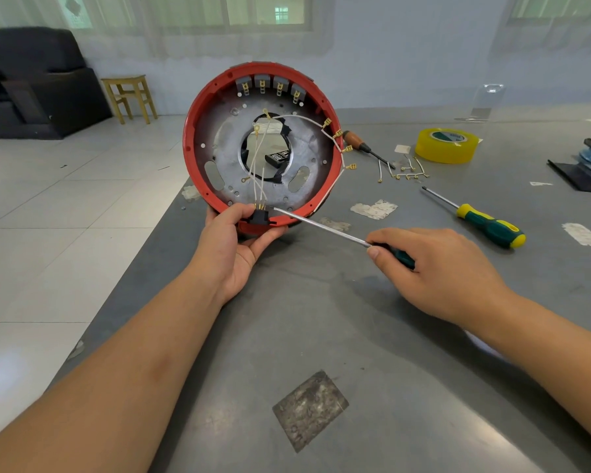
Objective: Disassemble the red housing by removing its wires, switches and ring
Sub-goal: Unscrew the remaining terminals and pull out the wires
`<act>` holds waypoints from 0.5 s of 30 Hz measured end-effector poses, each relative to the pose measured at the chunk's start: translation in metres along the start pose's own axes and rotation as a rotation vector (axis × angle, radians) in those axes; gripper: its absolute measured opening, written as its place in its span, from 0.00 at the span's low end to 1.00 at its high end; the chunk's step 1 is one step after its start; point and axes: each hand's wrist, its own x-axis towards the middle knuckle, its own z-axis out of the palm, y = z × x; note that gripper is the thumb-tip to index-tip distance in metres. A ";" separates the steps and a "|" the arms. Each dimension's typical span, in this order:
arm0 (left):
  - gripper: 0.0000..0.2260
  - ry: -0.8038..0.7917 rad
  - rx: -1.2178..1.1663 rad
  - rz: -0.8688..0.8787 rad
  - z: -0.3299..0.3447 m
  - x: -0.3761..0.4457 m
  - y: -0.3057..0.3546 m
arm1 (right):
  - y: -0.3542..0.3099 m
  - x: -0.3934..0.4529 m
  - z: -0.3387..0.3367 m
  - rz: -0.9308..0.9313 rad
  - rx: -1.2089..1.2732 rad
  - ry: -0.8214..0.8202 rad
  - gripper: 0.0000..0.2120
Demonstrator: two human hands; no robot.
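- Head view is showing the housing (198,107) standing on edge near the table's (372,336) left border, open side facing the person.
- Left hand (239,240) is gripping the housing's bottom rim, thumb curled over the rim beside the black switch (258,216), fingers wrapping underneath.
- Right hand (437,271) is curling round the handle of a screwdriver (321,227), index finger lying along the shaft's base.
- Screwdriver's long axis is running from lower right up to the left, its tip sitting just right of the switch at the housing's bottom rim; whether it is touching the switch, I cannot tell.
- Wires (258,179) are rising from the switch's brass terminals toward the housing's centre hole; more wires (335,138) are hanging along the housing's right rim.
- Four grey switches (270,85) are sitting at the housing's top rim.
- Next move, as I judge it, is prying the black switch out leftward against the thumb; a slip could drive the tip into that thumb.
- Spare screwdriver (488,227) and tape (446,145) are lying right of the housing.
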 end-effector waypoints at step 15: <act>0.23 -0.010 0.023 0.041 -0.002 0.003 0.000 | 0.056 0.014 0.004 0.439 -0.276 0.020 0.14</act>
